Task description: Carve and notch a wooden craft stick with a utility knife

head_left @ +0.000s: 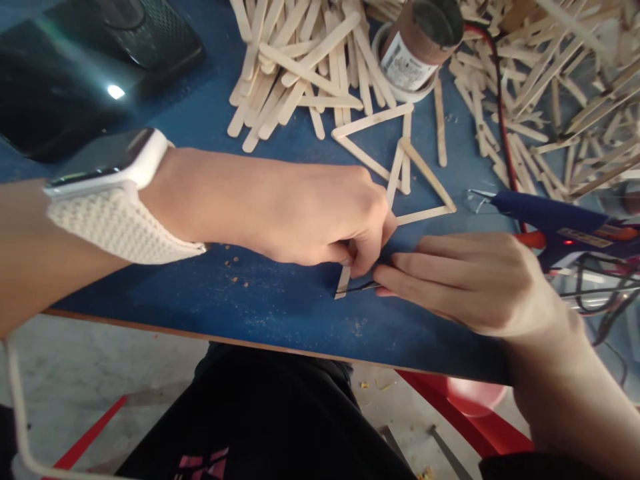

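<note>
My left hand (310,213), with a white-strapped watch (107,193) on the wrist, is closed in a pinch on a wooden stick (344,280) that lies on the blue table (250,307). My right hand (465,280) has its fingers pressed together and flat against the same stick from the right. A triangle of glued sticks (425,173) lies just behind both hands, with a second triangle (370,123) beyond it. Part of the stick is hidden under my fingers.
A blue glue gun (550,217) with an orange trigger lies to the right, with cables beside it. Piles of loose sticks (300,60) fill the back, around a brown cylinder (420,40). A black device (75,67) sits at the far left. The table edge runs near my lap.
</note>
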The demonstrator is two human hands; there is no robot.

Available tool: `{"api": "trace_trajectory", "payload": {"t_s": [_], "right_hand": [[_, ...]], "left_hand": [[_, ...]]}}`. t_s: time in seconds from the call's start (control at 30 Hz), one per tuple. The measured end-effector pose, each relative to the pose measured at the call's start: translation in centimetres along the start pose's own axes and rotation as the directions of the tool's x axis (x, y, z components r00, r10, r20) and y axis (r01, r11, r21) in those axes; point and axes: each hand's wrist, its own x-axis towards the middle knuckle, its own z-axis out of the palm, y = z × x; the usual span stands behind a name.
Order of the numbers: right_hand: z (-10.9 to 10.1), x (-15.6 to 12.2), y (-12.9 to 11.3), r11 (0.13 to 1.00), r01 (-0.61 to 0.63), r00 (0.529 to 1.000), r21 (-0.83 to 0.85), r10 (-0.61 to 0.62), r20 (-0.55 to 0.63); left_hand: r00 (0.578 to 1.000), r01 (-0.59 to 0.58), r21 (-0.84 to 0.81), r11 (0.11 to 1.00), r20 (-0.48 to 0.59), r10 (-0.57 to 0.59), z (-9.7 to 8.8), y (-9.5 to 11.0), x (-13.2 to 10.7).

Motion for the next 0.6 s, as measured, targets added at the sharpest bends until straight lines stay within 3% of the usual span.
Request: {"api": "trace_trajectory", "payload": {"t_s": [0.23,0.43,0.53,0.6], "right_hand": [[-0.2,-0.4,-0.1,1.000,-0.014,1.000,0.002,0.014,0.001],[-0.6,-2.5,0.5,0.992,-0.123,0.992,-0.001,0.123,-0.040],[-0.8,-3.0,0.5,0.984,-0.177,0.984,0.023,0.177,-0.011],[-0.8,-3.1,0.3,0.983,-0.180,0.984,0.040,0.180,0.009]], "left_hand": [[1.000,0.030,0.039,0.999,0.006,-0.031,0.0,0.2,-0.1],[1.000,0.008,0.100,0.995,0.029,-0.011,0.4,0.5,-0.7],[0.985,0.153,0.068,0.986,-0.085,-0.147,1.0,1.1,-1.3],[0.944,0.272,0.053,0.961,-0.208,-0.256,1.1,1.3,-1.6]]}}
